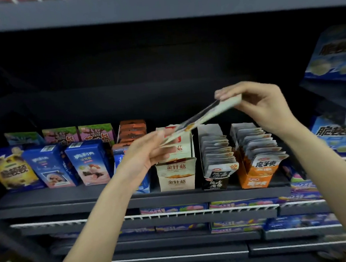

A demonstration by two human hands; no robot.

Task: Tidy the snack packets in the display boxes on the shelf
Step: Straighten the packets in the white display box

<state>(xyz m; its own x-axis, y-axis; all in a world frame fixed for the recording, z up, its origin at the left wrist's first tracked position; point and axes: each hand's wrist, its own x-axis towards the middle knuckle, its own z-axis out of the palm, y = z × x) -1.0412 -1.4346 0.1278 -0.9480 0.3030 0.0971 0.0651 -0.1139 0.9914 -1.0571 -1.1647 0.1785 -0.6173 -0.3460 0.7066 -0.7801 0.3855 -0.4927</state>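
Your left hand point(149, 151) pinches the lower end of a small stack of flat snack packets point(199, 116), and your right hand point(262, 106) pinches the upper end, thumb beneath and fingers curled over the top edge. You hold the stack in the air above the cream display box point(176, 176), tilted so that it rises from left to right. It is motion-blurred; its pale faces, dark stripe and orange patch can be made out, but the print cannot be read.

Below it, the cream display box is matt cardboard with a torn-open front and red-brown characters, and it stands on the dark shelf point(70, 201). Just to its right stands a black-and-white display box point(216, 182) filled with grey foil packets point(217, 148) in an overlapping row. Next to that, an orange display box point(255, 178) holds a similar row of silvery packets with orange fronts point(260, 145); these fan slightly outward.

To the left you have upright glossy blue biscuit cartons point(88, 163), with purple-and-green cartons point(96, 133) behind them.
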